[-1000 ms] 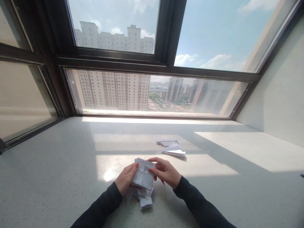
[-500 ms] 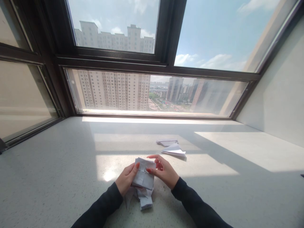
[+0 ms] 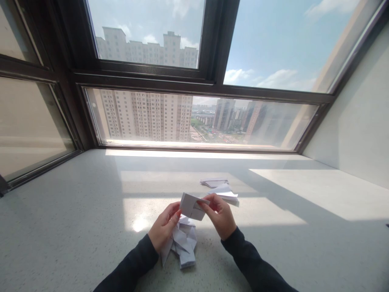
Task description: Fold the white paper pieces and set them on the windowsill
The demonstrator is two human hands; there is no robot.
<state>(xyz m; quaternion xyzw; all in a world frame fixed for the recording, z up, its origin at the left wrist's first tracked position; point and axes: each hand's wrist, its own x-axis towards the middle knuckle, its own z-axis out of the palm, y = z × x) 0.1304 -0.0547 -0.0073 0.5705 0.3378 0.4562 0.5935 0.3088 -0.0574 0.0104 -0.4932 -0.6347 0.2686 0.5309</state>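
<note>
A small folded white paper (image 3: pixel 188 205) is held up tilted between my two hands. My right hand (image 3: pixel 221 217) pinches its right side, thumb on the face turned toward me and fingers behind. At its lower left edge, the thumb and fingers of my left hand (image 3: pixel 165 228) close on it. Just below lies a pile of folded paper pieces (image 3: pixel 185 245) with loose flaps and creases, its left side partly hidden by my left hand.
Farther back on the speckled white sill (image 3: pixel 75 219) lie a paper airplane (image 3: pixel 223 191) and another folded paper piece (image 3: pixel 212 182). A dark window frame (image 3: pixel 197 150) borders the sill behind, and a white wall (image 3: pixel 361 121) rises at the right.
The folded paper has been raised and tilted, moving a little up and right. My right hand has shifted right and now pinches its right side, and more of the pile below shows.
</note>
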